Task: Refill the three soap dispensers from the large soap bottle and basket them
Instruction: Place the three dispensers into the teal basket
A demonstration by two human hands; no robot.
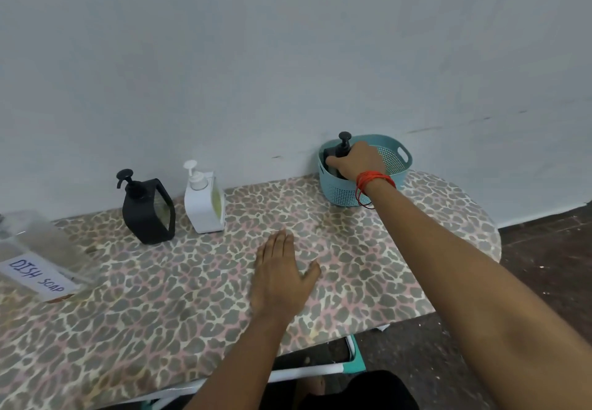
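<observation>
My right hand (358,160) grips a black pump dispenser (343,144) that stands inside the teal perforated basket (397,159) at the back right of the table; only its pump head and part of its body show. A second black dispenser (147,211) and a white dispenser (205,204) stand upright by the wall, left of centre. The large clear bottle labelled DISH SOAP (38,259) lies tilted at the left edge. My left hand (282,275) rests flat on the tabletop, fingers straight.
The leopard-print table (160,307) runs along a plain wall and ends rounded at the right, just past the basket. Dark floor (544,265) lies beyond it. A white and teal frame (320,369) shows under the near edge.
</observation>
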